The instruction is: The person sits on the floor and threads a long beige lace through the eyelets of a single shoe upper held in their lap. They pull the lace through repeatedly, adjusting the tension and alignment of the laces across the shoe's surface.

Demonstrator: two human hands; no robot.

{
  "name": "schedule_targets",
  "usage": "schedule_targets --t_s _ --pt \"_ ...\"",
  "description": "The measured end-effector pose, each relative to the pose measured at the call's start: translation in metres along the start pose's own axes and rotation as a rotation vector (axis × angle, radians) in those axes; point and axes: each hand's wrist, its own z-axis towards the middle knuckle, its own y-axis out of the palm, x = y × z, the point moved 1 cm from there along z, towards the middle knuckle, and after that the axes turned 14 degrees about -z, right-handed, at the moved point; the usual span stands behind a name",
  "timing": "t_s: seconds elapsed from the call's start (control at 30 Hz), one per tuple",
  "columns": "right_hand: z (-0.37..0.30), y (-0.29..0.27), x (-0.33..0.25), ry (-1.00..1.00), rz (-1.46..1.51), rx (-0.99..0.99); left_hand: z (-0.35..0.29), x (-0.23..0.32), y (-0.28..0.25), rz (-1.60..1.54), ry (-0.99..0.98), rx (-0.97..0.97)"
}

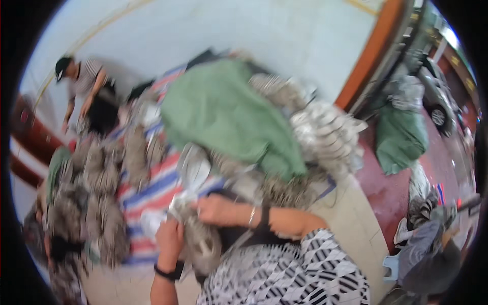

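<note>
My left hand (pixel 169 240) and my right hand (pixel 219 209) are close together in front of me, both with fingers closed. Between them bunches a whitish, clear plastic bag (pixel 182 203), gripped from either side. Just below, against my lap, rests a grey-brown bundle (pixel 202 243) that looks wrapped in the plastic; blur hides what its pieces are. Another clear plastic bag (pixel 195 173) lies beyond my hands on the striped sheet (pixel 155 190).
A large green sack (pixel 223 107) lies ahead. Grey-brown bundles (pixel 107 218) line the left; pale stacked pieces (pixel 328 132) are at right. One person (pixel 89 91) bends at far left, another (pixel 432 259) sits at lower right. A second green sack (pixel 401 137) stands by the doorway.
</note>
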Motion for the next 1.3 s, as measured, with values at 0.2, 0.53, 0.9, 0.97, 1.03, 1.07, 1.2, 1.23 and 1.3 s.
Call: schedule_targets --t_s 0.2,0.53,0.9,0.97,1.03,1.07,1.2,1.23,1.3 --pt "0.013 -0.002 0.016 -0.169 0.057 -0.094 0.03 0.012 -0.048 -0.08 0.438 -0.061" --pt "0.02 0.01 0.015 -0.069 0.228 -0.577 0.041 -0.009 -0.047 -0.072 0.456 -0.508" --pt "0.033 0.015 0.013 0.354 0.347 -0.552 0.023 -0.005 -0.016 -0.278 0.286 -0.215" --pt "0.039 0.008 0.031 0.697 0.526 -0.391 0.023 -0.001 -0.01 -0.257 0.338 -0.172" --pt "0.044 -0.001 0.055 1.012 1.123 0.019 0.025 0.004 -0.002 -0.165 0.401 -0.087" --pt "0.044 -0.004 0.063 1.081 1.445 0.319 0.026 0.007 0.003 -0.121 0.435 -0.044" --pt "0.035 -0.01 0.056 0.973 1.572 -0.092 0.038 0.011 0.019 -0.168 0.392 -0.131" --pt "0.03 -0.01 0.051 0.934 1.362 -0.19 0.04 0.011 0.022 -0.167 0.382 -0.162" --pt "0.023 -0.01 0.039 0.615 0.637 -0.1 0.043 0.009 0.025 -0.209 0.307 -0.223"
